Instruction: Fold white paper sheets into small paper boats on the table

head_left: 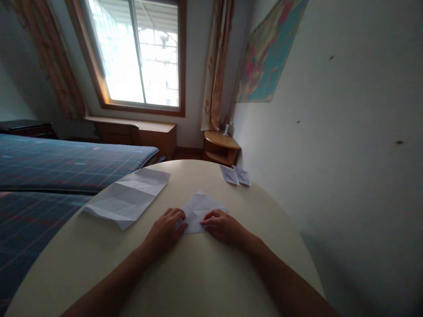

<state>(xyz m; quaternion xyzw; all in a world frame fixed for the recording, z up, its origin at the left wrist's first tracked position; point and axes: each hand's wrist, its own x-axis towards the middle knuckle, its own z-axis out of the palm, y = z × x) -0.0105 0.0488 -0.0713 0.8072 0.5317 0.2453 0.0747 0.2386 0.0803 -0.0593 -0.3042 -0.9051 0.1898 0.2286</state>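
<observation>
A creased sheet of white paper [201,204] lies on the round cream table [185,277], with one corner pointing away from me. Its left edge is pinched by my left hand [168,229], thumb and fingers curled in. On the other side, my right hand [223,225] grips the near right part of the paper between thumb and fingers. Crease lines cross near the middle of the sheet. The parts under my fingers are hidden.
A larger creased paper sheet [130,198] lies at the table's left edge. Two small folded paper pieces [235,175] sit side by side at the far right. Beyond are a blue plaid mattress [66,160], a wooden corner stand [222,140] and, to the right, a wall [357,185].
</observation>
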